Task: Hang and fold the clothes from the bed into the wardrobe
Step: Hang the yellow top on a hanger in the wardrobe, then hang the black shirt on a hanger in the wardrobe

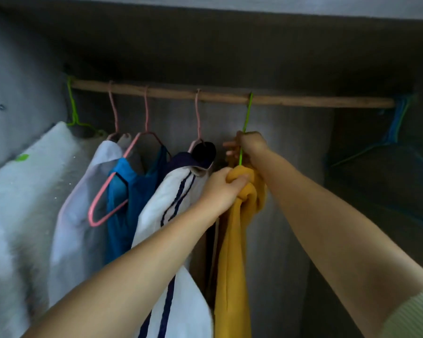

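You are hanging a yellow garment (232,252) on the wardrobe rail (230,96).

Your right hand (250,145) is pinching the green hanger (246,123), whose hook is sitting over the rail, while your left hand (220,189) is gripping the bunched yellow cloth at its top, fingers curled tight. The cloth is looking soft, light and limp, so the hanger neck is likely your firmest hold. A white striped garment (171,198) is crowding just beside on the left; blue hangers (396,132) are hanging well apart.

Left hand (221,189) gripping mustard garment (235,252), right hand (248,145) holding green hanger (246,118) hooked on wooden rail (303,101)
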{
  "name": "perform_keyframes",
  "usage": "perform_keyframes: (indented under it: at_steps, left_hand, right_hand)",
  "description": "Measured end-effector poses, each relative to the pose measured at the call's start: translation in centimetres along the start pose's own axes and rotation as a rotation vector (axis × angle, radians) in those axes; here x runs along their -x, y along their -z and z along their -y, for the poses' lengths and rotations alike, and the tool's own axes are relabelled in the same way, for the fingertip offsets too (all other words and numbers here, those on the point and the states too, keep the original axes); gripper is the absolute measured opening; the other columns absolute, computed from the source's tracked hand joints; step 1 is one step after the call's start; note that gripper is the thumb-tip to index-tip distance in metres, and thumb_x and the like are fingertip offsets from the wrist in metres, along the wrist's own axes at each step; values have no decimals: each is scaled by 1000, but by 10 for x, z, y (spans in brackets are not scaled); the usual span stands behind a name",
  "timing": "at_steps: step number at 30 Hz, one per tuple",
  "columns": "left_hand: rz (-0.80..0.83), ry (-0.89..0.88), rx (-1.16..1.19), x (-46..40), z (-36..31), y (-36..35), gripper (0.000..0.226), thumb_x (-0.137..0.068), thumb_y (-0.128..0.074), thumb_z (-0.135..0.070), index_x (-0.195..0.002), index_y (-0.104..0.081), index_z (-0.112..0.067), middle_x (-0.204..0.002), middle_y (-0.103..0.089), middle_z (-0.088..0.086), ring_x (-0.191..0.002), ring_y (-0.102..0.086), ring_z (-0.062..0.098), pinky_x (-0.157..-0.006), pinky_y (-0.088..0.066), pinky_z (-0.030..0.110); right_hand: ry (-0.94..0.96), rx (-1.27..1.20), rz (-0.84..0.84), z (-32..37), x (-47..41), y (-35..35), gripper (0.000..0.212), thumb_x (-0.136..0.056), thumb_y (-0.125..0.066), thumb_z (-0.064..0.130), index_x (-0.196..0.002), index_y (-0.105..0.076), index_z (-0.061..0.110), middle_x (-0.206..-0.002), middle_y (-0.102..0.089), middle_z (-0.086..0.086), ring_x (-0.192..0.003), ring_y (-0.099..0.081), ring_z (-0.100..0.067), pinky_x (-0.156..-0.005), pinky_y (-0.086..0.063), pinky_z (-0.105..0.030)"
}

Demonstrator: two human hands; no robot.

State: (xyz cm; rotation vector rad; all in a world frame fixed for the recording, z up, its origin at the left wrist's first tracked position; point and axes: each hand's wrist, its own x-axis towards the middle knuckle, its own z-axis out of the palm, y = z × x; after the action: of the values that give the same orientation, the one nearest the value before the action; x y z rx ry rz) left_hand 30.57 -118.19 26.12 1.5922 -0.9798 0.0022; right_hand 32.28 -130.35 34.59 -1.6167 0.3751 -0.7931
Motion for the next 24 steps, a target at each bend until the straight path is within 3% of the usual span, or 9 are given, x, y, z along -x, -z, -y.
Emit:
perform_keyframes:
  at_steps: [2, 3, 6, 8, 10, 14, 18, 21, 24]
  left_hand:
    - [-10, -51, -20, 4, 1, -1, 17, -95, -55, -34, -103, -59, -20, -100, -67, 3, -95, -63, 21, -85, -52, 35]
    - [-15, -72, -47, 8, 0, -1, 16, -95, -54, -34, -106, -56, -23, -103, -64, 0, -99, -61, 19, -82, -50, 30]
    - [-52, -112, -149, 20, 0, 1, 30, -95, -52, -36, -123, -48, -24, -124, -53, 1, -113, -52, 17, -85, -43, 24]
    - [-143, -181, -222, 36, 0, 1, 42, -95, -52, -35, -134, -43, -21, -136, -44, 3, -123, -45, 18, -92, -41, 27]
    - [-241, -380, -319, 61, -3, -2, 44, -93, -56, -29, -133, -46, -15, -139, -42, 7, -127, -42, 23, -98, -41, 35]
    - [-208, -734, -529, 115, 11, -27, 37, -87, -54, -23, -123, -58, -13, -131, -51, 11, -122, -48, 30, -109, -30, 54]
    - [-56, -789, -645, 170, 52, -60, 36, -85, -51, -25, -117, -62, -17, -127, -57, 9, -120, -53, 30, -113, -10, 55]
    - [107, -746, -619, 217, 78, -91, 34, -82, -61, -20, -116, -62, -17, -125, -58, 9, -118, -55, 29, -110, -15, 63]
    - [380, -683, -525, 275, 88, -129, 40, -77, -71, -14, -116, -63, -16, -120, -60, 8, -113, -58, 28, -107, -23, 65]
  right_hand:
    - [56, 91, -66, -1, 6, 12, 27, -104, -37, 23, -105, -50, -1, -63, -65, -7, -33, -55, -13, -45, -48, -28]
    - [110, 198, -108, -5, 12, 20, 30, -103, -38, 24, -106, -54, -1, -65, -67, -7, -40, -58, -11, -51, -51, -27]
    - [291, 472, -247, -23, 44, 46, 35, -102, -41, 23, -127, -52, 3, -119, -64, -16, -102, -62, -21, -90, -44, -30]
    - [368, 547, -291, -39, 76, 62, 37, -102, -40, 22, -135, -46, 8, -134, -54, -12, -122, -51, -24, -103, -39, -34]
    - [394, 615, -330, -57, 112, 75, 39, -101, -41, 23, -139, -42, 14, -137, -48, -8, -127, -46, -22, -107, -39, -41]
    - [357, 877, -392, -103, 190, 104, 43, -100, -41, 28, -142, -38, 19, -141, -44, -6, -130, -40, -23, -106, -38, -44]
    - [147, 1109, -424, -163, 280, 132, 44, -99, -42, 28, -142, -38, 18, -141, -44, -7, -129, -40, -28, -105, -34, -46]
    - [-60, 1212, -420, -209, 350, 152, 44, -99, -43, 30, -141, -39, 20, -139, -44, -6, -129, -40, -27, -106, -32, -45]
    - [-262, 1259, -408, -244, 418, 177, 45, -97, -45, 28, -140, -39, 21, -139, -43, -4, -130, -39, -27, -106, -32, -42]
